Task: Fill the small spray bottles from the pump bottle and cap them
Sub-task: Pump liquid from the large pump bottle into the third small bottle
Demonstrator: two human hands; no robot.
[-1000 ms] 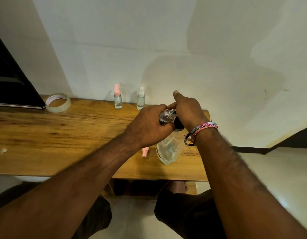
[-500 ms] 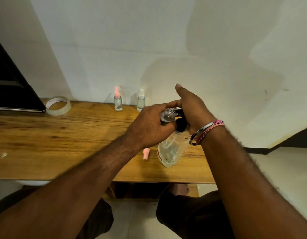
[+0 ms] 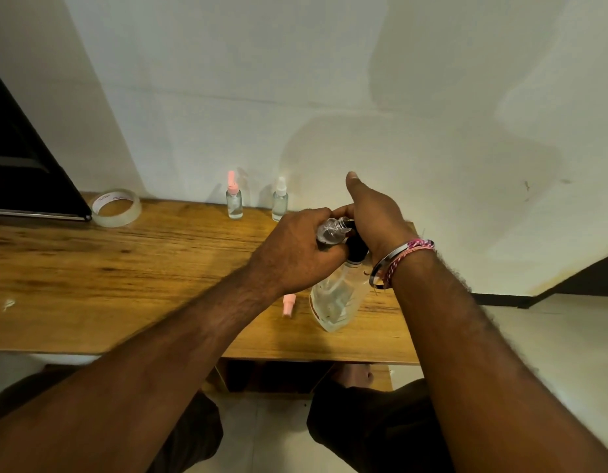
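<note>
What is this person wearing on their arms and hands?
Both forearms are bare, with no sleeves in view and no gloves. The left hand wears nothing. At the wrist of the right hand sit a plain silver metal bangle and a braided pink, red and white thread band.

table: long brown wooden table top point(image 3: 91, 268), visible grain with dark streaks, low sheen
pump bottle: large clear glossy plastic pump bottle point(image 3: 333, 302), see-through wall with highlights; its black pump head point(image 3: 357, 249) looks smooth and shiny
held bottle: small clear spray bottle point(image 3: 331, 228), transparent and glinting; glass or plastic cannot be told
back bottles: small clear bottle with a matt pink sprayer point(image 3: 233, 199); small clear bottle with a white sprayer point(image 3: 279, 201)
loose cap: pink plastic sprayer cap point(image 3: 289, 304), matt
tape: translucent glossy roll of sticky tape point(image 3: 116, 208)
wrist: polished silver metal bangle point(image 3: 386, 264); pink and white woven thread band point(image 3: 411, 252)
wall: pale matt wall point(image 3: 330, 80), faintly blotched
</note>
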